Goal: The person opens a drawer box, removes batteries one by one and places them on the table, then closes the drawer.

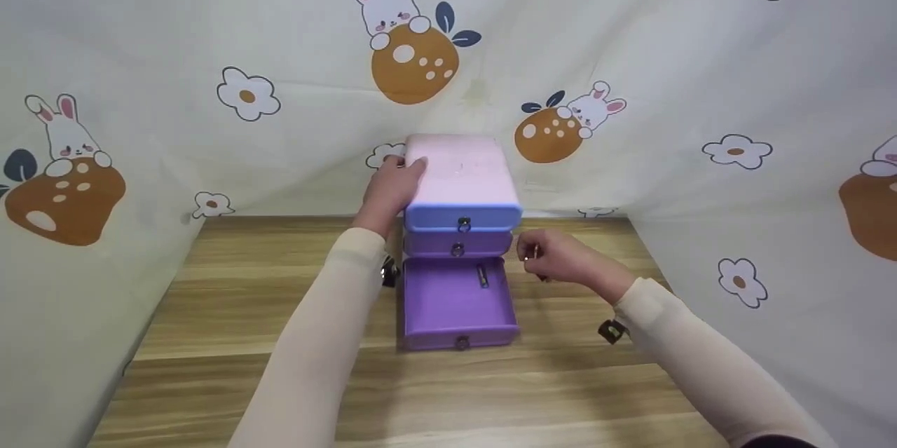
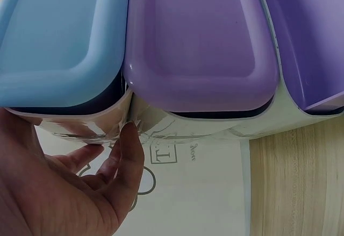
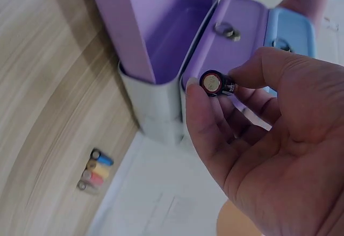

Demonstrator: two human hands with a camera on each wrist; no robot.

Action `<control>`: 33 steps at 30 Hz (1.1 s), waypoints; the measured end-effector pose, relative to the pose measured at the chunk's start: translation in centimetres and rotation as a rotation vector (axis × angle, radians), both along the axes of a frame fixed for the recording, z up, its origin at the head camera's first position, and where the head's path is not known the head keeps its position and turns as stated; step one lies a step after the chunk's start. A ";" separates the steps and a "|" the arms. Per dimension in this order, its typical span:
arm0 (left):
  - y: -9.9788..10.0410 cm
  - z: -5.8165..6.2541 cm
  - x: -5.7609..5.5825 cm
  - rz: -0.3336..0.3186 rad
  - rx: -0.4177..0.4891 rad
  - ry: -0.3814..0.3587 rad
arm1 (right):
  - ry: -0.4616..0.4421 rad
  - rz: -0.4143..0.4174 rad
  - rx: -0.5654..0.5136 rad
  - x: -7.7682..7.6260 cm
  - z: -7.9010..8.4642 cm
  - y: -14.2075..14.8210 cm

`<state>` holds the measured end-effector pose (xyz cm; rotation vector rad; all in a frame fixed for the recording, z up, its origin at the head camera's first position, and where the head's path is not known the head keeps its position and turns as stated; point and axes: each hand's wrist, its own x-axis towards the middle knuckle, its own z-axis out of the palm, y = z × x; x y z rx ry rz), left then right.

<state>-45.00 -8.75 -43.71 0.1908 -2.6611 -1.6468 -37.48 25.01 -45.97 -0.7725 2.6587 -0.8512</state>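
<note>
A small drawer unit (image 1: 459, 174) with a pink top, one blue drawer and two purple drawers stands on the table. Its lowest purple drawer (image 1: 448, 297) is pulled out, and a slim battery (image 1: 483, 275) lies inside. My left hand (image 1: 394, 188) rests against the unit's upper left side, fingertips touching the side wall in the left wrist view. To the right of the drawers, my right hand (image 1: 557, 256) pinches a dark battery (image 3: 215, 83) between thumb and fingers, its flat end showing in the right wrist view.
Several batteries (image 3: 94, 171) in different colours lie side by side on the wooden table (image 1: 280, 308), beyond the unit's right side. A white printed cloth (image 1: 294, 34) hangs behind and at both sides. The middle purple drawer (image 1: 459, 245) and blue drawer (image 1: 434, 217) have ring pulls.
</note>
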 end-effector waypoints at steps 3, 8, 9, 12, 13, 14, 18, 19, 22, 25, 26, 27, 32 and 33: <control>0.0 0.0 0.0 0.003 -0.001 0.003 | -0.005 -0.021 -0.025 -0.6 0.0 0.8; 0.0 0.0 0.1 -0.005 -0.003 0.001 | 0.011 -0.074 -0.027 -1.7 -0.1 1.9; 0.0 -0.1 0.1 -0.008 -0.003 0.001 | 0.017 -0.084 -0.024 -1.9 0.0 2.1; 0.1 -0.1 0.0 -0.009 -0.008 0.006 | 0.030 -0.116 -0.010 -2.4 0.1 2.6; 0.1 -0.1 0.0 -0.008 -0.006 0.007 | 0.031 -0.123 -0.009 -2.6 0.1 2.8; 0.1 -0.1 0.0 -0.007 -0.006 0.006 | 0.030 -0.130 -0.009 -2.8 0.2 2.9; 0.1 -0.1 0.0 -0.009 0.007 -0.016 | 0.026 -0.160 0.002 -3.4 0.4 3.4; 0.1 -0.1 0.1 -0.009 0.010 -0.022 | 0.024 -0.169 0.004 -3.5 0.5 3.5; 0.1 -0.1 0.1 -0.006 0.020 -0.031 | 0.020 -0.194 0.013 -3.8 0.7 3.8; 0.1 -0.1 0.1 -0.006 0.028 -0.035 | 0.010 -0.218 0.024 -4.2 0.9 4.1; 0.1 -0.1 0.1 -0.008 0.026 -0.032 | 0.007 -0.224 0.026 -4.4 1.0 4.1; 0.1 -0.1 0.1 -0.008 0.021 -0.030 | 0.005 -0.234 0.029 -4.5 1.0 4.2; 0.0 0.0 0.2 -0.005 0.033 -0.028 | 0.010 -0.262 0.034 -5.1 1.3 4.4; 0.0 0.0 0.2 -0.006 0.041 -0.029 | 0.011 -0.268 0.035 -5.3 1.3 4.4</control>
